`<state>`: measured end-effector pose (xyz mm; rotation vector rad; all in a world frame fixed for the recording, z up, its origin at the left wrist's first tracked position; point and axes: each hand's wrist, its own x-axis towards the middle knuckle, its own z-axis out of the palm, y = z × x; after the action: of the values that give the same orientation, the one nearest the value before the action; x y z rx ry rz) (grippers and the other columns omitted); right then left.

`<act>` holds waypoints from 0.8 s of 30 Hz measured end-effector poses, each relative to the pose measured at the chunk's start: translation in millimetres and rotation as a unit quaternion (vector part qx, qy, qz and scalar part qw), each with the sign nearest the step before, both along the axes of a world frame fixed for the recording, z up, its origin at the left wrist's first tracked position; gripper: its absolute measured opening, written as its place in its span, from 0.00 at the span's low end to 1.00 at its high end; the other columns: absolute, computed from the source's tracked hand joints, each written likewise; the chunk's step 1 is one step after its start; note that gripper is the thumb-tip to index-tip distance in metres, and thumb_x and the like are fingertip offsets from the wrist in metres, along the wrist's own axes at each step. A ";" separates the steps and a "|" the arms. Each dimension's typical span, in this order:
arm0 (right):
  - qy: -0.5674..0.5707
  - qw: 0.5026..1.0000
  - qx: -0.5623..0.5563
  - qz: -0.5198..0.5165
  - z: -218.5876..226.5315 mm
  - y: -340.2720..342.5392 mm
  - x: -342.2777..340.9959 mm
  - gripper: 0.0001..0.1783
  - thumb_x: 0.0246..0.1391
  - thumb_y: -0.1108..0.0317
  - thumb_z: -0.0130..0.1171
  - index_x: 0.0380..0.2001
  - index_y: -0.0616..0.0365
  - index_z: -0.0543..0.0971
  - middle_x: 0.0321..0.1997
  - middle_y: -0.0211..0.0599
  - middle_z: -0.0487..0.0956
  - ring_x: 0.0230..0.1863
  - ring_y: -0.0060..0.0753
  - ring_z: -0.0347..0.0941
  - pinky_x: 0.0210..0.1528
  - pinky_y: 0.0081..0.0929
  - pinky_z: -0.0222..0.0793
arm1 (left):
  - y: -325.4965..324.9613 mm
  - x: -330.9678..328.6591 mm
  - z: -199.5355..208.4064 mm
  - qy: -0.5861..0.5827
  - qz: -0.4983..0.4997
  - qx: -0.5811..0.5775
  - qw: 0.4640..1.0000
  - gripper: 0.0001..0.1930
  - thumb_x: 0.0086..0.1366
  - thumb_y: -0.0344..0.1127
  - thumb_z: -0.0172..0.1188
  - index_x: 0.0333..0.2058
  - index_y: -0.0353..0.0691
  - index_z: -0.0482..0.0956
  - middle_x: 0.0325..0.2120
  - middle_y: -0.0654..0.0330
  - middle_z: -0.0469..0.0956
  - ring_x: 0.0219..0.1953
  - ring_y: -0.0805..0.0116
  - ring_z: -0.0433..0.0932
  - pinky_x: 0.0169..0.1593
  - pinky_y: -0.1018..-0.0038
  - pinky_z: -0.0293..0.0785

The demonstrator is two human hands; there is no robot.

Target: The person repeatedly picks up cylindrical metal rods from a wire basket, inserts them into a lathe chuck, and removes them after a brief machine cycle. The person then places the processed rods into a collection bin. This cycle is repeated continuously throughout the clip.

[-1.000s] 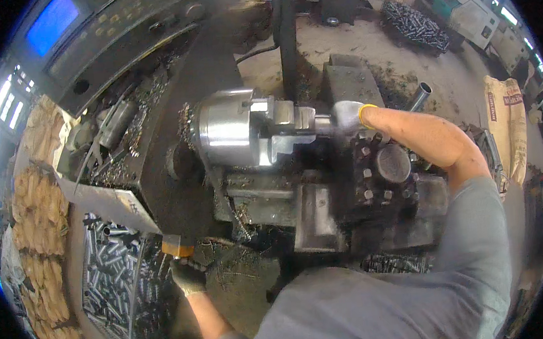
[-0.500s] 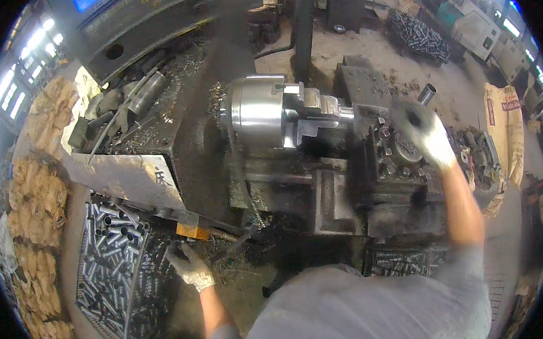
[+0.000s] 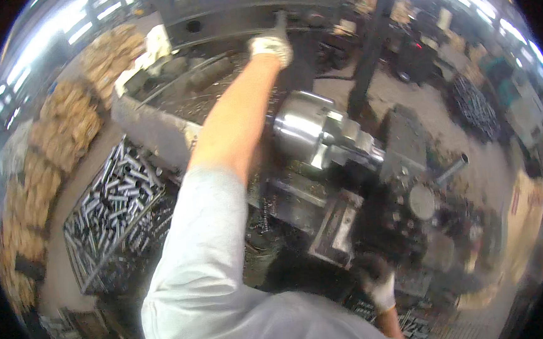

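Lathe chuck [image 3: 298, 125], between left hand [image 3: 273, 46] above and right hand [image 3: 378, 283] below, whether fingers spread or pinch unclear.

matt cloth covers my left hand [image 3: 271, 50] and blurred right hand [image 3: 379, 283]; between them, a smooth, glossy metal chuck [image 3: 300, 129] gleams. left of my hands shine metal tubes [image 3: 119, 202]; to their right, a matt, papery sack [image 3: 526, 205]. behind my left hand, my sleeve [image 3: 200, 225] is matt, lightly creased cloth.
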<state>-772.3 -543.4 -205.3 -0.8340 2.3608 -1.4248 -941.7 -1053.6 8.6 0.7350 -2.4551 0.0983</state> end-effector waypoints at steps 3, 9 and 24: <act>-0.007 0.997 0.034 0.073 -38.1 4.9 0.2 0.14 0.54 0.73 0.69 0.45 0.59 0.87 0.45 0.41 0.88 0.47 0.35 0.85 0.53 0.33 0.78 | 13.6 0.3 -12.4 0.092 -0.045 0.113 0.988 0.44 0.65 0.38 0.60 0.76 0.39 0.49 0.54 0.36 0.81 0.57 0.44 0.83 0.57 0.55 0.79; 0.003 0.964 0.088 0.250 -96.1 -31.0 13.0 0.14 0.55 0.71 0.69 0.44 0.61 0.87 0.46 0.42 0.89 0.47 0.41 0.86 0.54 0.32 0.80 | 147.2 169.6 -197.2 0.282 -0.378 0.128 0.873 0.24 0.63 0.41 0.69 0.53 0.34 0.81 0.38 0.46 0.85 0.34 0.52 0.86 0.38 0.62 0.85; 0.173 0.652 0.314 0.668 -284.3 -246.7 274.0 0.11 0.51 0.65 0.67 0.36 0.59 0.88 0.37 0.47 0.88 0.39 0.43 0.86 0.46 0.37 0.79 | 728.9 1058.2 -468.1 0.234 0.916 0.132 0.299 0.22 0.71 0.52 0.55 0.36 0.36 0.83 0.36 0.47 0.86 0.40 0.44 0.84 0.42 0.52 0.75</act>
<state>-498.3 -790.1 -489.6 -1.9942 1.3249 0.1857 116.4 -324.7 -459.5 2.6647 0.1084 0.2380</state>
